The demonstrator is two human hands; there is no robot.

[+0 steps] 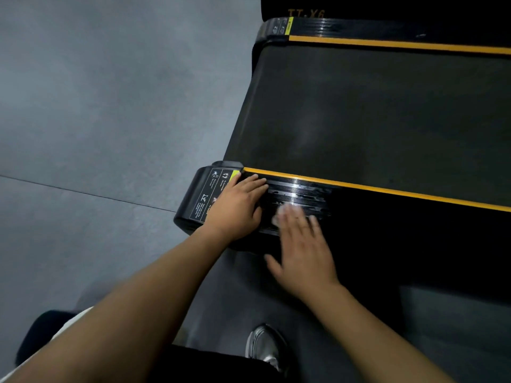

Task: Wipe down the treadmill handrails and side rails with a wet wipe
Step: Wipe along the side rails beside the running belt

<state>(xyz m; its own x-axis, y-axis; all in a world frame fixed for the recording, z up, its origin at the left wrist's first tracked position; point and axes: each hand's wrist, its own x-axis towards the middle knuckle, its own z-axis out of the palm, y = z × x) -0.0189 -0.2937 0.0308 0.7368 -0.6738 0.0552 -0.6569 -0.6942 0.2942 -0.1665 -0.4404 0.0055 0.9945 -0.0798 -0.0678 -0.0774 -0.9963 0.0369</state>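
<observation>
Grey floor (83,106), wipe (287,210) blurred under right hand (301,252)

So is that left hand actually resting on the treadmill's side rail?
Touching. The head view shows the left hand pressed flat on the near side rail, fingers spread across its ridges.

Both forearms bare to the edge of view, no sleeves, watch or rings visible. Left hand (236,208) sharp; right hand (302,251) blurred. Dark trousers (210,363); glossy silvery shoe (265,345); pale garment edge (66,327) at lower left.
</observation>
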